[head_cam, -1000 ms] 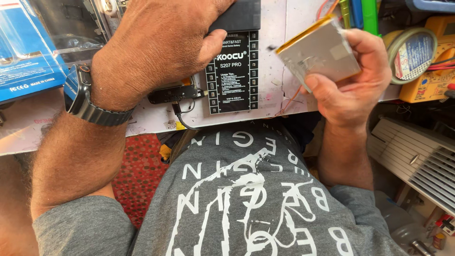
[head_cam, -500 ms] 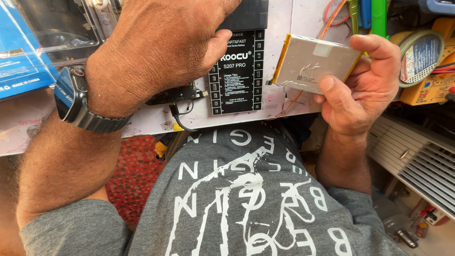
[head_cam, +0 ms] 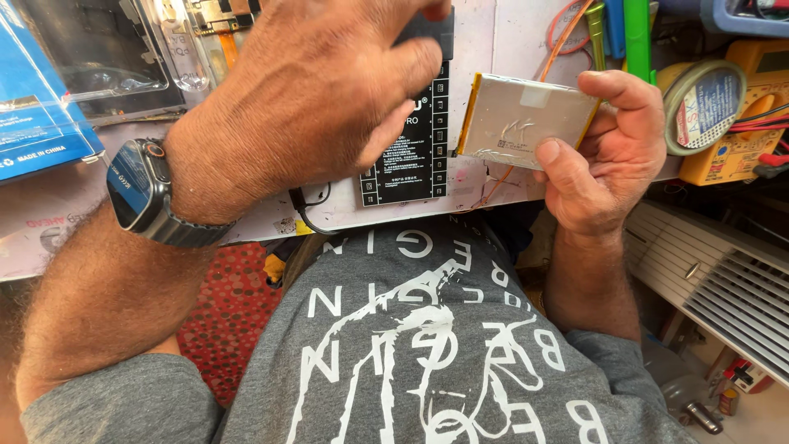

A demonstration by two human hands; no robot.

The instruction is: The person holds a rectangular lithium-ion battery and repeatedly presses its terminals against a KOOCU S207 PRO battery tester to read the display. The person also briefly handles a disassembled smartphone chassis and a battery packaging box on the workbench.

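Right hand (head_cam: 612,156) is wrapped around a flat silver foil battery pouch with yellow-taped edges (head_cam: 526,119), so it's closed on that: thumb pressed on the lower right corner of the face, fingers curled behind the right end. The pouch is held just off the front edge of the white workbench top (head_cam: 493,33), tilted a bit, with its left end right beside a black rectangular charging board with rows of white-outlined sockets (head_cam: 411,156). Thin orange wires (head_cam: 567,33) can be seen running up from behind the pouch toward the back of the bench.

Left hand (head_cam: 320,99) is laid over the upper part of the black board, fingers bent and pressed down on it, palm facing down. Whether anything small is pinched under the fingertips can't be told, since the back of the hand blocks it. A dark-screened smartwatch on a grey metal band (head_cam: 140,193) is worn on that wrist. A black cable (head_cam: 304,214) is plugged in at the board's lower left and hangs over the bench's front edge.

Off at the left edge, a blue cardboard box (head_cam: 37,99) and a clear plastic tray (head_cam: 107,66) are sitting. At the right end, a roll of tape (head_cam: 705,103) is leaned on a yellow multimeter (head_cam: 744,123), and a green tool handle (head_cam: 637,37) is standing up near the back.
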